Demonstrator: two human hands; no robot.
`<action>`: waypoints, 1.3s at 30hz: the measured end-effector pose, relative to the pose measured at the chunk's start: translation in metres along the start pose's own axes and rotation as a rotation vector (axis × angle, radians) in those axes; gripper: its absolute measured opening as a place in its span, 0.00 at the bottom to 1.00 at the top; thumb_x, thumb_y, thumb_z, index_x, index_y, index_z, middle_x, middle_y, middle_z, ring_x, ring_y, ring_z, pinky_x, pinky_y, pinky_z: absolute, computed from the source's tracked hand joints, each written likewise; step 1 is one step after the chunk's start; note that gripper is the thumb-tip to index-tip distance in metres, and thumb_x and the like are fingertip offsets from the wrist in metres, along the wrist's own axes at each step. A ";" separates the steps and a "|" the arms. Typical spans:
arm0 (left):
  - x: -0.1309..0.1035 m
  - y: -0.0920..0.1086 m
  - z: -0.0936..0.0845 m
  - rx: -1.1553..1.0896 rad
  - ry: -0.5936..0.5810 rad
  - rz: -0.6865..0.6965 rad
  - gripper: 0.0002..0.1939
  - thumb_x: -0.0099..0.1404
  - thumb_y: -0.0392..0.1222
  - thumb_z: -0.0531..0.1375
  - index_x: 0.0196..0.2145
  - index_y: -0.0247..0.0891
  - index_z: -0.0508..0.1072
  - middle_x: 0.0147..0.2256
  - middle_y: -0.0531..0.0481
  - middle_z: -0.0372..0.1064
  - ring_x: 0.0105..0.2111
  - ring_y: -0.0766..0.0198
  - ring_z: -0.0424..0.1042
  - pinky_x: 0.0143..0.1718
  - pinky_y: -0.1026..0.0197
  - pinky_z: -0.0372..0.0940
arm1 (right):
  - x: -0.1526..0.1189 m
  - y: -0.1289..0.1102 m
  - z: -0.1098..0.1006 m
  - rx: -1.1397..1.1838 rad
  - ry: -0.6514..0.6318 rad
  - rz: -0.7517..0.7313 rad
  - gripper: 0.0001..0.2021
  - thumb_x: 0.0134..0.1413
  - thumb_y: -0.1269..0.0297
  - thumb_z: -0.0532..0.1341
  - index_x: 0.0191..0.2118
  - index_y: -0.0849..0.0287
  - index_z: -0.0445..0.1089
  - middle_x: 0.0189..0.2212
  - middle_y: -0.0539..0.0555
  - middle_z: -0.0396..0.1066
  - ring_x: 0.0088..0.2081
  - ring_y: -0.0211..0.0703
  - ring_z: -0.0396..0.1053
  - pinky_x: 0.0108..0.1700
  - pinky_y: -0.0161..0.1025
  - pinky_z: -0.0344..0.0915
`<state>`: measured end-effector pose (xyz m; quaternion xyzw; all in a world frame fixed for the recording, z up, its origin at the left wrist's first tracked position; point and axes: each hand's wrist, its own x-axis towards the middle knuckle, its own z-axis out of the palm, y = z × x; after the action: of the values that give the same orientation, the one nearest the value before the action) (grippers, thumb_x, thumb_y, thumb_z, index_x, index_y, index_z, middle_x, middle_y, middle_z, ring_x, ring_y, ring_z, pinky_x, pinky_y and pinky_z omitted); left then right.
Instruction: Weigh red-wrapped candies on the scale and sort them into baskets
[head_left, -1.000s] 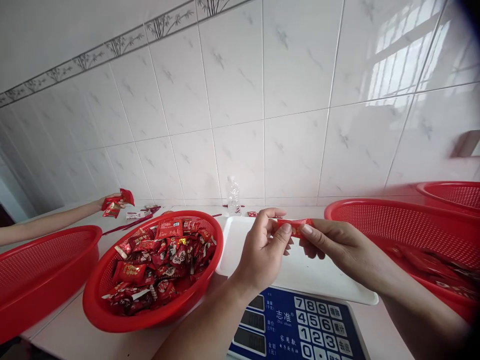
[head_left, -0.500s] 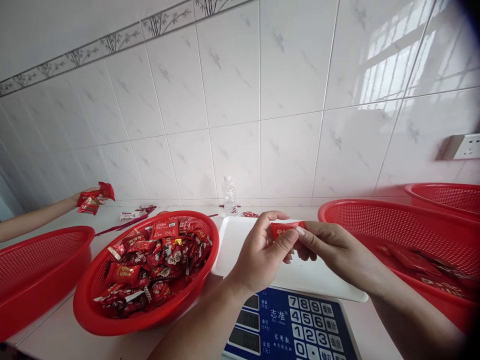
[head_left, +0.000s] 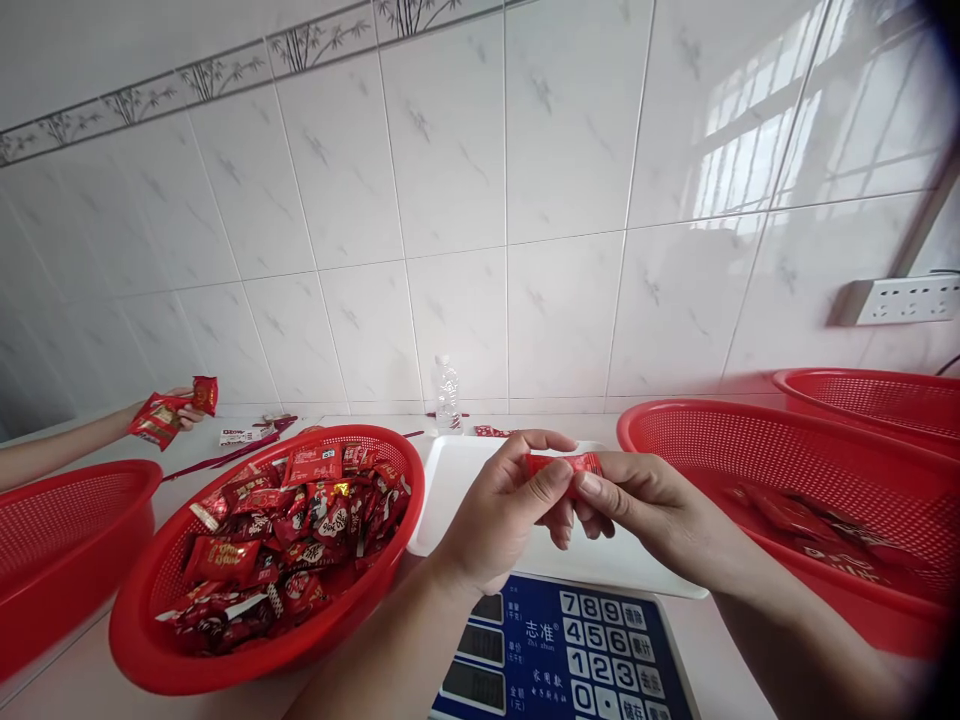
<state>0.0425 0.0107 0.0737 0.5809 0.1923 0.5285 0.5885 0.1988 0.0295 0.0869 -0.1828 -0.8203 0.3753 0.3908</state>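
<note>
A small red snack packet (head_left: pixel 564 463) is pinched between both hands, above the white pan (head_left: pixel 450 490) of a weighing scale. My left hand (head_left: pixel 517 500) grips its left end with thumb and fingers. On its right end, my right hand (head_left: pixel 645 505) has the thumb against the curled fingers. Below them shows the scale's blue keypad (head_left: pixel 547 650) with number keys and display windows. To the left stands a red perforated basket (head_left: pixel 262 675) heaped with red snack packets (head_left: pixel 322 520). A second red basket (head_left: pixel 705 430) on the right holds several packets low inside.
At far left, another person's hand (head_left: pixel 180 405) holds red packets above a red basket (head_left: pixel 82 520). A clear plastic bottle (head_left: pixel 447 395) stands by the tiled wall. Another red basket (head_left: pixel 862 385) sits at the back right, beneath a power strip (head_left: pixel 900 300).
The view has shifted slightly to the right. Both my hands keep hold of the packet, which is tilted a little differently. The other person's hand has turned its packets.
</note>
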 end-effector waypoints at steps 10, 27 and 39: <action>0.002 -0.007 -0.001 -0.134 -0.057 0.018 0.14 0.64 0.51 0.58 0.38 0.37 0.70 0.17 0.56 0.64 0.21 0.68 0.70 0.18 0.71 0.58 | 0.000 0.001 0.002 0.133 -0.036 -0.026 0.17 0.61 0.57 0.55 0.26 0.61 0.72 0.22 0.52 0.71 0.23 0.33 0.61 0.25 0.32 0.60; 0.001 -0.003 -0.001 -0.105 0.068 0.029 0.15 0.63 0.53 0.58 0.38 0.38 0.71 0.16 0.58 0.62 0.15 0.73 0.60 0.17 0.72 0.56 | -0.001 -0.004 0.000 0.160 -0.034 -0.047 0.16 0.60 0.57 0.57 0.27 0.61 0.72 0.21 0.50 0.67 0.23 0.32 0.60 0.25 0.31 0.60; -0.014 0.004 0.007 0.333 0.310 0.337 0.09 0.67 0.47 0.55 0.41 0.44 0.71 0.20 0.58 0.59 0.20 0.73 0.56 0.23 0.70 0.56 | -0.006 -0.010 0.002 0.080 0.032 0.021 0.18 0.57 0.53 0.58 0.22 0.61 0.68 0.17 0.49 0.64 0.21 0.33 0.61 0.23 0.32 0.61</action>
<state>0.0415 -0.0055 0.0732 0.6056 0.2650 0.6626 0.3521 0.2014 0.0186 0.0901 -0.1819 -0.7964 0.4088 0.4069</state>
